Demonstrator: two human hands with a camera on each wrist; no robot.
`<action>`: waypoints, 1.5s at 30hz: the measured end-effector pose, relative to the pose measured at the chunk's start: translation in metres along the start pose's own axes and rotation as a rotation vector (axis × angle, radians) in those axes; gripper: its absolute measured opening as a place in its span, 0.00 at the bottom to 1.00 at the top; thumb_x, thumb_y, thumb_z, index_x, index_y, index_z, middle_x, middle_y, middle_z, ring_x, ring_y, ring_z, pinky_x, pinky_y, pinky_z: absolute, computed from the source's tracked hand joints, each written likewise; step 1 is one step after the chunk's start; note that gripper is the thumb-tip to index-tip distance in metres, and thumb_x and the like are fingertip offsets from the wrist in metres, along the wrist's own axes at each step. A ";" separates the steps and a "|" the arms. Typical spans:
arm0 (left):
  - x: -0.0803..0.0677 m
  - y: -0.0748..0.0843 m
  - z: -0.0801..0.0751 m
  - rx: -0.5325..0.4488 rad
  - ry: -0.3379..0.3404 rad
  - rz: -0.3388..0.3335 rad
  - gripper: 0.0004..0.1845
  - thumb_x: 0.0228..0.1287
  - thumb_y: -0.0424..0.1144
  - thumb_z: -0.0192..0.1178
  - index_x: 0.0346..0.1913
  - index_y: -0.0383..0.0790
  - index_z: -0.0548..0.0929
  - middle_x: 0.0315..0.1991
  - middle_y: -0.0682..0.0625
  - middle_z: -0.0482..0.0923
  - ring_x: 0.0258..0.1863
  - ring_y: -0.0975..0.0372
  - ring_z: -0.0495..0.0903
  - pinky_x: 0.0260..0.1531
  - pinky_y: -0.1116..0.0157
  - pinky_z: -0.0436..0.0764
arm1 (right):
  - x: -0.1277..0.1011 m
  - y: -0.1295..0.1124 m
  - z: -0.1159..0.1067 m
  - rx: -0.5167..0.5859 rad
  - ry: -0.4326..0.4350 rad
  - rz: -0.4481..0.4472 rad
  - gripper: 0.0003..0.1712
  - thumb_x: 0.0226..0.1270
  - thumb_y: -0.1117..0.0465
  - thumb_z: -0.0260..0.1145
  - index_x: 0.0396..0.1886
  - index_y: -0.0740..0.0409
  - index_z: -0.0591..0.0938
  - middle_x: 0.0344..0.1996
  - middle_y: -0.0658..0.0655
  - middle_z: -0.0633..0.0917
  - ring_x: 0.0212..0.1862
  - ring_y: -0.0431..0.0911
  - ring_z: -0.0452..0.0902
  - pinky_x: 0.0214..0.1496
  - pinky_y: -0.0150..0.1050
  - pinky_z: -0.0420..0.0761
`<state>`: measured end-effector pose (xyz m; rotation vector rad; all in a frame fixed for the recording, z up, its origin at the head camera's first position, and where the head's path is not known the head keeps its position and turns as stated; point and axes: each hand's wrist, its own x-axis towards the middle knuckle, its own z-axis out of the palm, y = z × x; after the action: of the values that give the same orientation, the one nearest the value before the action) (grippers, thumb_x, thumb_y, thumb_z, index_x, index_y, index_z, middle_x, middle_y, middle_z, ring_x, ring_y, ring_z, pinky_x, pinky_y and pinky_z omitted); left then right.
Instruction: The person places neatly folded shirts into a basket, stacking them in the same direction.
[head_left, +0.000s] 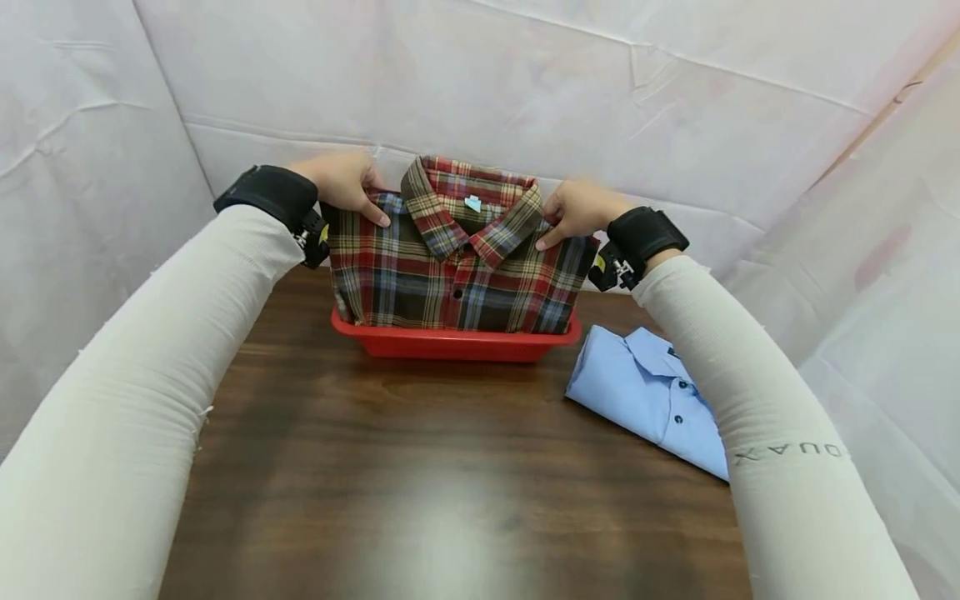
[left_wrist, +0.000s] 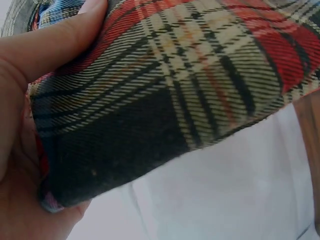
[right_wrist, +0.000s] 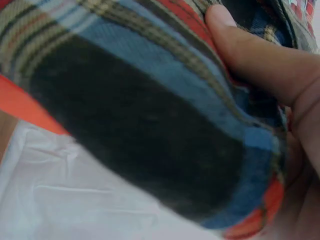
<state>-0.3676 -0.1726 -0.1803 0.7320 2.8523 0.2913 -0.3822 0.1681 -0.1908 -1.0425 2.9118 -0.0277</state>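
The plaid shirt [head_left: 461, 275] is up at the red tray [head_left: 453, 348], folded, with its front and collar [head_left: 433, 217] facing you. Its bottom edge comes down just behind the tray's front rim. You can't tell from here how deep it goes or if it touches the floor of the tray.

Your left hand [head_left: 341, 182] pinches one shoulder, and your right hand [head_left: 588, 210] pinches the other. Each thumb lies on the front of the cloth, with the other fingers tucked behind. Your hands are well apart, one on each side of the collar.

The shirt looks light and soft, so it should bend and sag easily. It won't break, but the folds could slip open if you pinch only the top layer. The two shoulders look like a good place to hold, with all the layers caught together. The cloth doesn't look slippery.

The tray's rim is close under the shirt, so the bottom edge could catch on it. The white sheet [head_left: 525, 75] hangs just behind your hands. On the brown table [head_left: 420, 450], to the right of the tray, lies a folded blue shirt [head_left: 637, 387]. Your right sleeve [head_left: 780, 433] hides part of it, so watch your arm there.
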 end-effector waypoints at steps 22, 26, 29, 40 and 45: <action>0.017 -0.021 0.063 -0.070 -0.051 -0.074 0.24 0.60 0.42 0.66 0.53 0.27 0.81 0.55 0.33 0.79 0.42 0.50 0.81 0.39 0.62 0.76 | 0.026 -0.004 0.053 -0.027 -0.055 0.127 0.35 0.54 0.51 0.74 0.12 0.49 0.54 0.16 0.46 0.52 0.25 0.43 0.52 0.35 0.37 0.57; 0.022 -0.021 0.071 -0.011 -0.016 -0.076 0.26 0.59 0.42 0.66 0.55 0.26 0.79 0.54 0.32 0.79 0.47 0.45 0.79 0.49 0.53 0.76 | 0.031 -0.005 0.059 -0.042 -0.031 0.154 0.31 0.53 0.51 0.75 0.12 0.51 0.60 0.17 0.48 0.59 0.29 0.46 0.58 0.37 0.39 0.62; 0.025 -0.019 0.076 0.034 0.032 -0.098 0.24 0.58 0.39 0.67 0.54 0.27 0.80 0.50 0.32 0.81 0.46 0.45 0.78 0.50 0.50 0.76 | 0.032 -0.003 0.066 -0.019 0.007 0.163 0.20 0.54 0.54 0.75 0.16 0.57 0.74 0.21 0.54 0.74 0.32 0.49 0.67 0.41 0.42 0.70; 0.015 -0.009 0.089 0.132 0.096 -0.186 0.31 0.56 0.36 0.67 0.62 0.29 0.72 0.57 0.32 0.75 0.55 0.42 0.75 0.54 0.46 0.75 | 0.029 -0.001 0.086 0.052 -0.049 0.260 0.28 0.61 0.56 0.70 0.57 0.68 0.78 0.56 0.67 0.80 0.59 0.59 0.75 0.62 0.50 0.75; 0.016 -0.001 0.092 0.159 0.067 -0.150 0.32 0.55 0.40 0.69 0.62 0.31 0.73 0.58 0.34 0.76 0.57 0.42 0.74 0.62 0.45 0.69 | 0.025 -0.007 0.089 0.020 -0.078 0.242 0.31 0.61 0.55 0.70 0.60 0.68 0.76 0.58 0.66 0.80 0.61 0.59 0.74 0.64 0.50 0.74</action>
<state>-0.3616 -0.1521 -0.2715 0.5404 3.0000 0.0692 -0.3926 0.1462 -0.2807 -0.6664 2.9364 -0.0063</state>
